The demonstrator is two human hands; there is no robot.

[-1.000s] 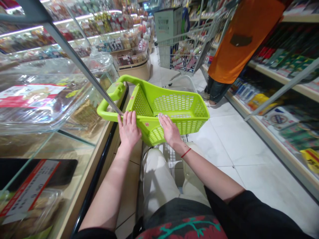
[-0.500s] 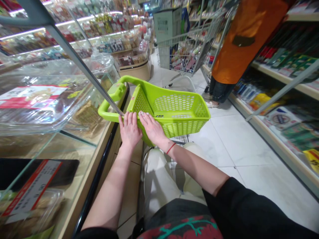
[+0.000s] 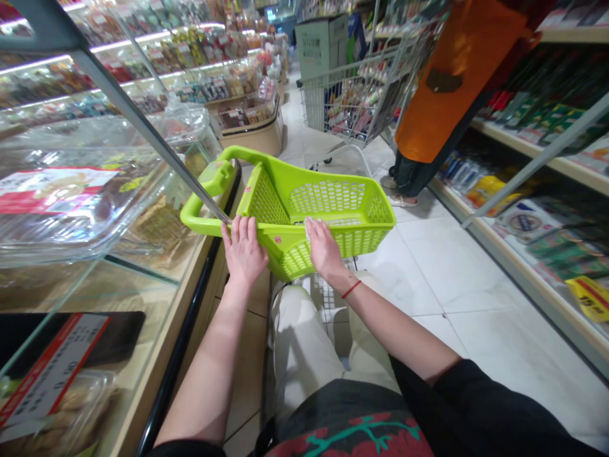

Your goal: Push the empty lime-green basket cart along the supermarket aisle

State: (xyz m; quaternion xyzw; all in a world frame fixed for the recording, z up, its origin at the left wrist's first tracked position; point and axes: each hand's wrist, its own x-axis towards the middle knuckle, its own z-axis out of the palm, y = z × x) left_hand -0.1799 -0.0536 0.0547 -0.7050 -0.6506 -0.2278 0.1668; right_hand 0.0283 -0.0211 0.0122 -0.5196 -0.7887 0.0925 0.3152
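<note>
Tiled floor spreads right of the green basket at the wearer's knees. I have the left hand draped over its near rim, grip unclear; farther right along it, the right hand pinches a white cloth.

A price tag, trolley and shelves of seemingly packaged goods show a shop.

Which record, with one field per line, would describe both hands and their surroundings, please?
Left hand: resting over the near rim of the green basket, beside a slanting grey pole
Right hand: holding a small white item against the same rim; its kind cannot be told
Left side: clear plastic food packs
Ahead: loaded metal cart, with a person in orange beside it
Right side: stocked shelves
</note>
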